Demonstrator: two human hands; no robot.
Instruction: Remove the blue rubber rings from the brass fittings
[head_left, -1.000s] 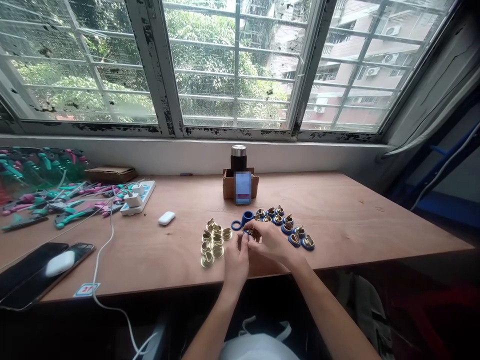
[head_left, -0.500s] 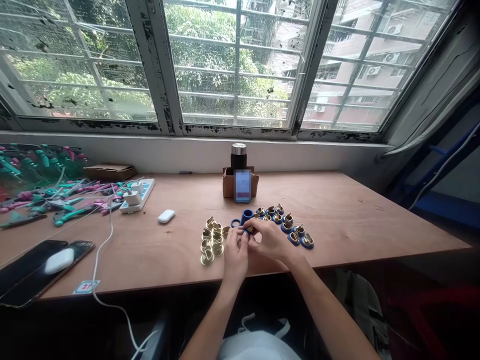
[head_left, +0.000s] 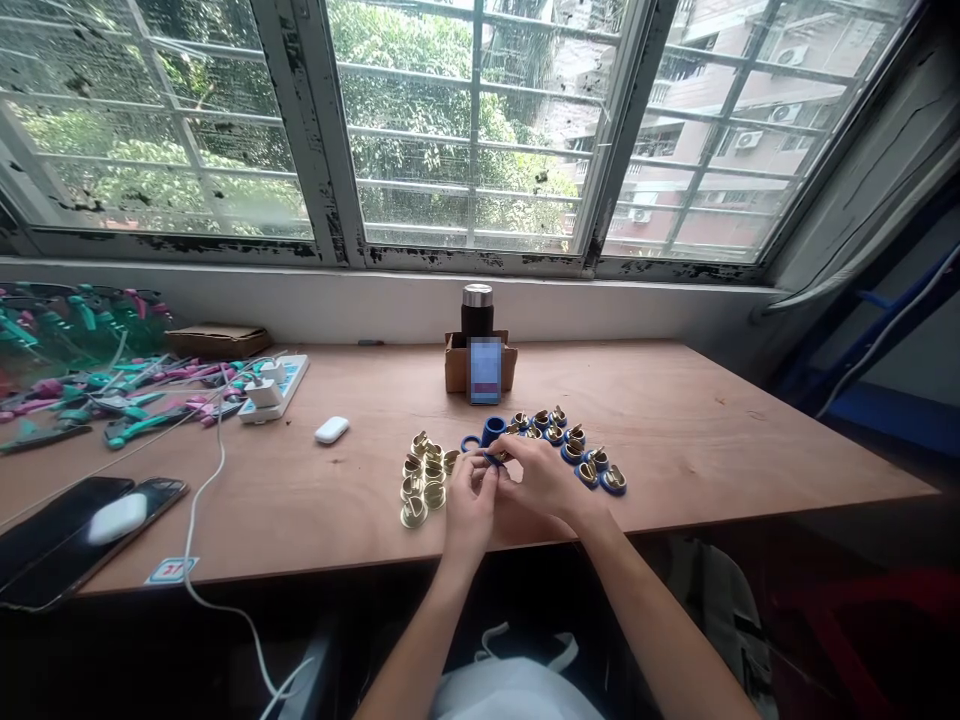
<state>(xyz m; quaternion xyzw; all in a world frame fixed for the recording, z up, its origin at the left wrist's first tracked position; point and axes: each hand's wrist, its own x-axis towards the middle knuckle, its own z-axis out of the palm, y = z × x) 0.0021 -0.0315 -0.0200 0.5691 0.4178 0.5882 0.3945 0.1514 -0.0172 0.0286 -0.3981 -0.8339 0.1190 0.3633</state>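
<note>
In front of me, my left hand (head_left: 472, 490) and my right hand (head_left: 536, 475) meet with fingers pinched on one small piece, a blue ring (head_left: 493, 460) partly hidden by the fingertips; a gold metal part seems to sit in it. Just beyond the fingers stand a blue cylinder (head_left: 493, 430) and a loose blue ring (head_left: 470, 443). Left of my left hand, several bare gold metal fittings (head_left: 414, 512) are grouped in rows. To the right of my right hand, several gold fittings with blue rings around their bases (head_left: 613, 480) form slanting rows.
A phone (head_left: 486, 372) leans on a cardboard box (head_left: 456, 365) with a dark bottle (head_left: 478, 315) behind. At left are a white earbud case (head_left: 332, 430), a power strip (head_left: 289, 390), pliers (head_left: 150, 425), a cable (head_left: 201, 490) and dark phones (head_left: 60, 530).
Both hands stay pinched together in nearly the same place. The held piece has turned slightly, showing more blue edge and less gold. The camera view has shifted a little.
</note>
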